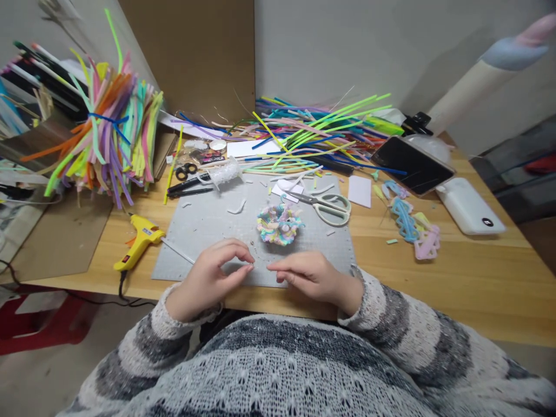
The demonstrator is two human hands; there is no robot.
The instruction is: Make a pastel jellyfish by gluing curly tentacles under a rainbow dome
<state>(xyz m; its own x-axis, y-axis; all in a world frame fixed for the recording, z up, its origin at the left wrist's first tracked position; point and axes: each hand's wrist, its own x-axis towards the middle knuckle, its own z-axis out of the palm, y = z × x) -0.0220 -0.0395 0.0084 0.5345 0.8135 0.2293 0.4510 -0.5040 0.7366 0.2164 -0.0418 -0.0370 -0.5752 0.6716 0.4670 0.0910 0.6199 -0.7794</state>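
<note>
My left hand (219, 271) is held over the grey cutting mat (195, 220), thumb and forefinger tips brought together in a pinch. Facing it from the right, my right hand (310, 274) has its forefinger stretched toward the left fingertips, the thumb close beneath and the other fingers curled. Whatever the fingertips hold, if anything, is too small to make out. Just beyond both hands sits a ruffled pastel pipe-cleaner piece (280, 225), touched by neither. Scissors (324, 204) with pale handles lie behind it to the right.
A yellow glue gun (139, 240) lies left of the mat, near bundled pipe cleaners (113, 121). Loose pipe cleaners (313, 130) spread along the back. On the right are a phone (412, 165), a white power bank (471, 205) and pastel woven pieces (408, 223).
</note>
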